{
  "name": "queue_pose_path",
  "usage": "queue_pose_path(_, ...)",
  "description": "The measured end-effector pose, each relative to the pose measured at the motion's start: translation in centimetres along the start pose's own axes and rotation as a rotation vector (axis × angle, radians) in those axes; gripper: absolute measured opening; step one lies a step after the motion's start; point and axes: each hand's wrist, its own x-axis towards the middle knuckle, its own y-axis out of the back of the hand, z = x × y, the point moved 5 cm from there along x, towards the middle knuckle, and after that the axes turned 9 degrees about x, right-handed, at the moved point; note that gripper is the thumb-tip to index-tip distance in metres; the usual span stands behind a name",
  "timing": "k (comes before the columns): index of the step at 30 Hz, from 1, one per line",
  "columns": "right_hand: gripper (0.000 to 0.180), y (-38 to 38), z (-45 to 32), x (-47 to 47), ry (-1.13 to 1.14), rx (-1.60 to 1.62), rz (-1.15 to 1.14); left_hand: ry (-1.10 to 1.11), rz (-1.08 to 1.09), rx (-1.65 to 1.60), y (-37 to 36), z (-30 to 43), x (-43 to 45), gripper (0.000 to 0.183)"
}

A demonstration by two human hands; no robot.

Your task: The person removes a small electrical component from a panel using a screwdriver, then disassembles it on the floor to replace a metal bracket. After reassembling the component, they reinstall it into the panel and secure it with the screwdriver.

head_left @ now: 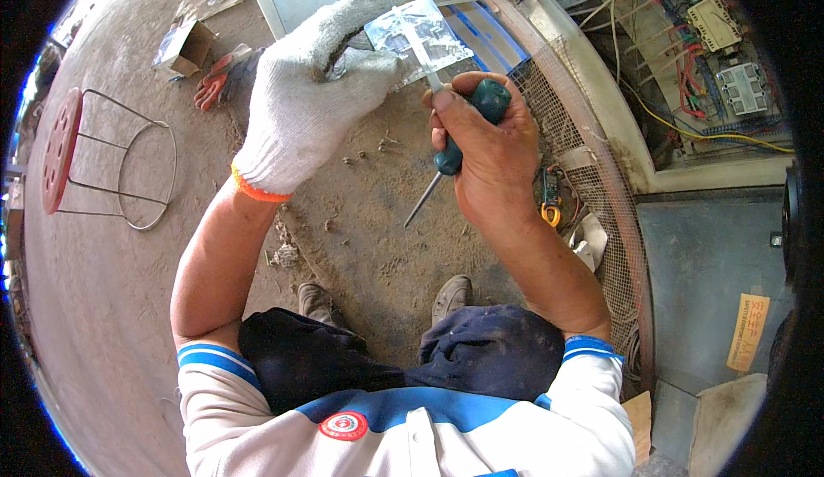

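Observation:
My left hand (pixel 309 84), in a white knit glove with an orange cuff, holds a clear plastic bag or box (pixel 421 32) with small metal parts inside, near the top centre. My bare right hand (pixel 492 129) is closed around a screwdriver with a dark green handle (pixel 490 100), its shaft pointing down and left. Between thumb and fingers, the same hand also pinches the lower end of a whitish translucent strip (pixel 417 42). This strip runs up across the clear package to the gloved fingertips. The exact grip of the gloved fingers is partly hidden.
An open electrical cabinet with wires and terminal blocks (pixel 714 23) stands at the right. Wire mesh (pixel 566 97) and a clamp meter (pixel 550 197) lie beside it. A stool (pixel 64 148), a small cardboard box (pixel 187 49) and red-palmed gloves (pixel 222 78) are on the floor to the left.

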Motion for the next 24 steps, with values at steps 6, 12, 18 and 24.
queue_pose_path(6,0.021,0.23,0.01,-0.01,0.045,-0.137,0.021,0.068,0.022,-0.043,-0.15,-0.19,-0.16,0.042)
queue_pose_path(12,0.021,0.24,0.05,-0.03,0.08,-0.151,0.018,0.056,0.034,-0.045,0.09,-0.05,-0.09,0.045)
queue_pose_path(18,0.021,0.15,-0.03,-0.07,0.077,-0.159,0.01,-0.016,0.064,-0.085,-0.16,-0.45,-0.06,0.047)
queue_pose_path(24,0.022,0.44,-0.15,-0.05,0.089,-0.168,0.033,0.001,0.085,-0.063,-0.26,-0.51,-0.28,0.045)
